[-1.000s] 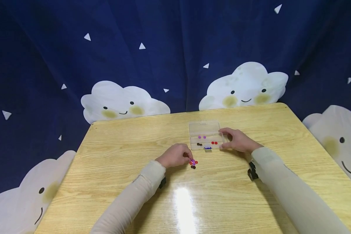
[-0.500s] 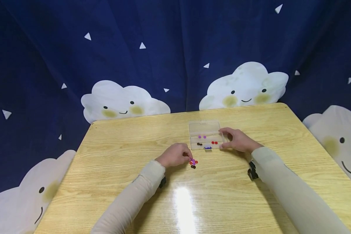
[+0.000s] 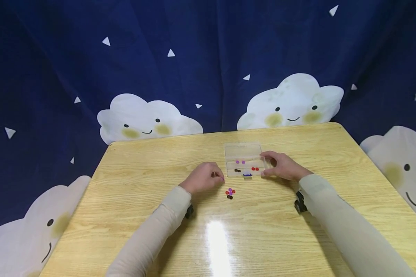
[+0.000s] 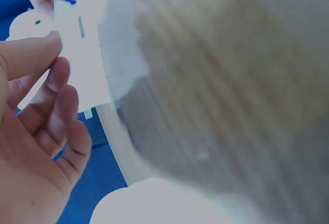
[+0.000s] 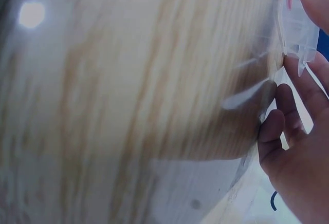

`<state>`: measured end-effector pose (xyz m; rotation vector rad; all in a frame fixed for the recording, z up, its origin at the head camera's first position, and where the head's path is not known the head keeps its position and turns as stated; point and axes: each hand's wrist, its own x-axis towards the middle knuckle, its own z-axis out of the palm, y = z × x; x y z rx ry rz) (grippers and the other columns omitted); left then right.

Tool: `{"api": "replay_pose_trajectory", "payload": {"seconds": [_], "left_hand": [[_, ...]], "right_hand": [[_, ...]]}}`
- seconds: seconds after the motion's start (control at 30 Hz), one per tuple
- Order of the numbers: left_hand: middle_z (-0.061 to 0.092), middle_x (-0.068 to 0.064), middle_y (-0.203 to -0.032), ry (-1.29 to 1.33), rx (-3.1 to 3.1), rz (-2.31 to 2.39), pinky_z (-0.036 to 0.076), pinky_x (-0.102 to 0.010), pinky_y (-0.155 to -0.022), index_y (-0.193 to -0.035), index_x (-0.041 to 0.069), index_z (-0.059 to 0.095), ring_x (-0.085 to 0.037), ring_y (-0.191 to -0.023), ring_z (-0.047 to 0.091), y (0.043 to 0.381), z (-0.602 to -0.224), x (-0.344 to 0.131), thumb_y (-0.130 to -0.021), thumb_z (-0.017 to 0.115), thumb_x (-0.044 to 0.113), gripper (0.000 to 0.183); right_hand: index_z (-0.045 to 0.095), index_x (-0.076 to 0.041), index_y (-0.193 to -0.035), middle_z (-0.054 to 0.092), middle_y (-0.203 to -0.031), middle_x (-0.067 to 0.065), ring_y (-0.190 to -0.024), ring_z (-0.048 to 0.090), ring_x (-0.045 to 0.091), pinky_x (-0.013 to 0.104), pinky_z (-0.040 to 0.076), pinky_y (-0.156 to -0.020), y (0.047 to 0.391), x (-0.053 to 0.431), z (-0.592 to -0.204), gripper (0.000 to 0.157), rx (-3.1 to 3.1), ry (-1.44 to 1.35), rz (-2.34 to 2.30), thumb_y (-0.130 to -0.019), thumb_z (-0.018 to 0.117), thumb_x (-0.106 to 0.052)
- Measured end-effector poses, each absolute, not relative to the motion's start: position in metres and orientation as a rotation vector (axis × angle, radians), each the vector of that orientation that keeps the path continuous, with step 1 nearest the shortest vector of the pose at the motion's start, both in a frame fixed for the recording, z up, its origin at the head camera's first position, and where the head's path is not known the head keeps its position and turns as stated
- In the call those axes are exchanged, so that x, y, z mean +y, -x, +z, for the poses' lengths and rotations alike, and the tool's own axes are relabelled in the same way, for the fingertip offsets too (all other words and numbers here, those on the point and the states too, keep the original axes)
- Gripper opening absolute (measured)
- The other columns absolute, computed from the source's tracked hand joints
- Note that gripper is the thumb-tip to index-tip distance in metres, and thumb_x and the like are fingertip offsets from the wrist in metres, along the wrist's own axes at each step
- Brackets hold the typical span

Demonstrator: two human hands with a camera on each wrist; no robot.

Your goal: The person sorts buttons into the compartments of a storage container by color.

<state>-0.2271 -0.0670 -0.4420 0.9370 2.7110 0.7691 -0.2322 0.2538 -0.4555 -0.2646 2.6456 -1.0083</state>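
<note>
My left hand [image 3: 202, 177] pinches a small purple bead [image 3: 223, 178] between thumb and forefinger, just above the table; in the left wrist view the bead barely shows at the thumb tip. Below that hand lies a small cluster of red, purple and black beads [image 3: 230, 193]. My right hand [image 3: 283, 166] holds the right side of a clear plastic box [image 3: 242, 150], thumb in front and fingers behind. Its lid lies back. Inside are two purple beads [image 3: 240, 162] at the back, two black beads [image 3: 237, 170] at front left and two red beads [image 3: 255, 169] at front right.
A blue mark [image 3: 247, 175] shows at the box's front edge. The box and beads stand on a wood-grain table [image 3: 152, 165]. A dark blue curtain [image 3: 208, 57] with clouds hangs behind the table's far edge.
My left hand has lifted from the cluster with a purple bead and moved back and slightly left. My right hand and the box have stayed in place.
</note>
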Motion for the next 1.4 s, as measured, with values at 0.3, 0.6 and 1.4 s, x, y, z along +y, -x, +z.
{"api": "replay_pose_trajectory", "payload": {"seconds": [0.3,0.6,1.4], "left_hand": [[0.07,0.002,-0.091,-0.903,2.782,0.818,0.05,-0.022,-0.071,-0.093,0.015,0.079,-0.008,-0.078,0.06,0.24,-0.436,-0.065,-0.093,0.067,0.016,0.011],[0.07,-0.001,-0.092,-0.812,2.779,0.88,0.05,-0.021,-0.067,-0.096,0.013,0.078,-0.011,-0.079,0.061,0.249,-0.436,-0.057,-0.094,0.066,0.016,0.013],[0.073,-0.004,-0.098,-0.633,2.867,1.067,0.05,-0.026,-0.076,-0.094,0.012,0.079,-0.016,-0.085,0.062,0.279,-0.427,-0.034,-0.091,0.07,0.018,0.011]], "right_hand": [[0.043,-0.011,-0.147,0.039,-0.153,0.024,-0.135,0.042,0.042,0.059,0.03,-0.117,0.232,0.254,-0.455,0.078,2.636,0.271,-1.03,-0.082,0.081,-0.033],[0.044,-0.01,-0.146,0.039,-0.153,0.025,-0.136,0.042,0.043,0.059,0.029,-0.117,0.233,0.255,-0.458,0.077,2.645,0.282,-1.032,-0.083,0.081,-0.032],[0.045,-0.01,-0.146,0.041,-0.151,0.024,-0.133,0.044,0.041,0.059,0.031,-0.116,0.231,0.256,-0.46,0.076,2.656,0.303,-1.038,-0.083,0.081,-0.032]]}}
